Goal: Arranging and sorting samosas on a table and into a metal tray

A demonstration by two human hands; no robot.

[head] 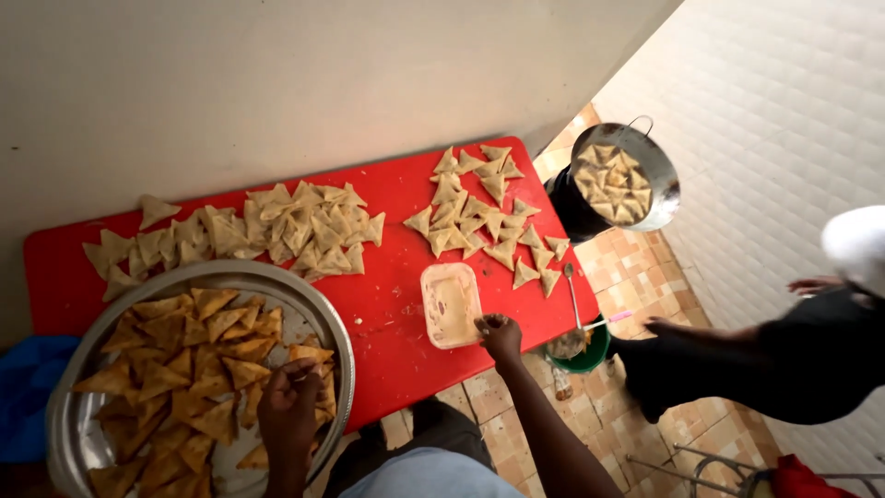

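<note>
My left hand [289, 410] rests on the big round metal tray [88, 443] at the near left, its fingers pinched on a golden fried samosa [311, 355] at the edge of the pile. My right hand [501, 336] is at the near right corner of a rectangular plastic container [449, 305] of pale paste, fingers bunched together and touching its rim. Both stand on a red table [387, 304]. Two groups of pale raw folded samosas lie further back, one at the left [277, 231] and one at the right [479, 217].
A metal pot [666, 175] of samosas stands on a black burner past the table's right end. A green bowl [590, 355] with a spoon sits on the tiled floor. Another person in dark clothes [784, 360] bends in from the right. Blue cloth [26, 392] lies far left.
</note>
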